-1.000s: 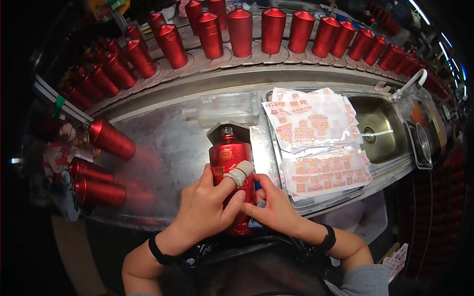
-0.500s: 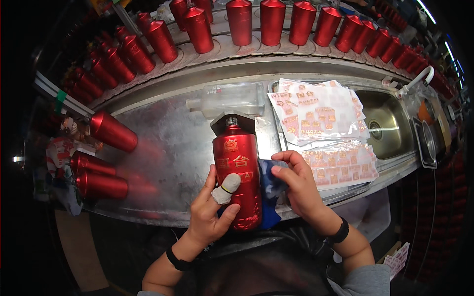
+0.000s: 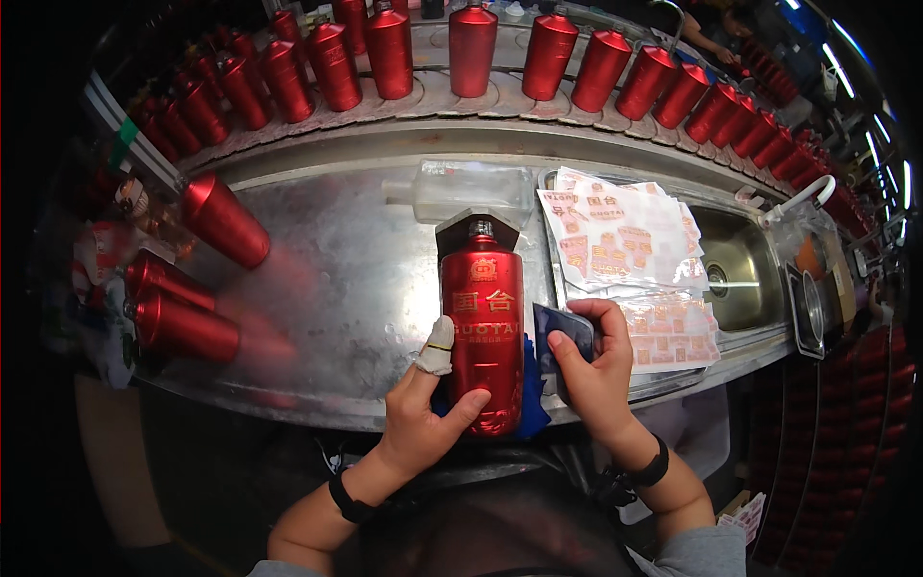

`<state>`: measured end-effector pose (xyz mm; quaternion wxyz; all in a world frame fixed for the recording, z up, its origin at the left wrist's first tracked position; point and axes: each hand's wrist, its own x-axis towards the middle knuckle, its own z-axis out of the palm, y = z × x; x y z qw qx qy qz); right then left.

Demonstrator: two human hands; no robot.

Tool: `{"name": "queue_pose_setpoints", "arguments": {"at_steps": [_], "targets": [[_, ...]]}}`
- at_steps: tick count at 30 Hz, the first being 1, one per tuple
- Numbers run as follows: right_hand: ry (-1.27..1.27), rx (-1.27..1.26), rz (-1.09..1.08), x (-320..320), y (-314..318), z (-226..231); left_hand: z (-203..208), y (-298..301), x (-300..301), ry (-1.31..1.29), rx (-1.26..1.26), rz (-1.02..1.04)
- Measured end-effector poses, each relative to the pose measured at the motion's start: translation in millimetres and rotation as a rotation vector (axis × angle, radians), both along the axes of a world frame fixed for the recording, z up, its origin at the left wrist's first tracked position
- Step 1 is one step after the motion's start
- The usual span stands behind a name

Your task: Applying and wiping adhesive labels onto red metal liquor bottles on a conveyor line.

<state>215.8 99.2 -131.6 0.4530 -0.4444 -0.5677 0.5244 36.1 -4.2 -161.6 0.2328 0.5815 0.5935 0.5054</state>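
Observation:
A glossy red bottle (image 3: 486,375) with gold lettering lies face up before me, its bare threaded neck pointing away. Its shoulder rests in a dark notched stand (image 3: 511,229), and blue cloth (image 3: 532,404) shows under its right side. My left hand (image 3: 423,409) grips the lower left of the bottle, thumb across the front. A white cover with a band wraps its index fingertip. Just off the bottle's right side, my right hand (image 3: 598,370) pinches a flat dark-blue piece (image 3: 567,332), like a scraper, between thumb and fingers.
Printed sheets (image 3: 635,240) lie right of the bottle, beside a steel sink (image 3: 745,250) with a white tap (image 3: 808,195). A clear bottle (image 3: 471,190) lies behind the stand. Red bottles (image 3: 226,221) lie at left; a conveyor (image 3: 433,101) carries several more. Another person's arm (image 3: 707,40) shows far right.
The bottle has rolled so its lettering faces up more squarely. My left index finger has slid from its front to the left edge. The dark-blue piece has come away from its right side. Conveyor bottles have shifted.

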Motion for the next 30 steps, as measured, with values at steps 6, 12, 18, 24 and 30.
{"name": "queue_pose_setpoints", "arguments": {"at_steps": [6,12,18,24,30], "targets": [[-0.388,0.903,0.326,-13.0,-14.6,16.0,4.0,-3.7,-9.7,0.063,0.016,-0.001],[-0.257,0.748,0.279,-2.2,-2.7,18.4,4.2,2.1,-12.3,0.164,0.092,-0.048],[-0.253,0.578,0.349,6.5,-2.7,21.1,9.6,22.5,-26.7,0.252,0.033,-0.037],[-0.135,0.243,0.252,-5.1,28.4,27.6,26.3,55.8,-26.2,0.284,0.057,0.008],[-0.124,0.182,0.235,20.0,40.6,18.1,41.5,86.6,-14.8,0.437,0.100,-0.040]]}}
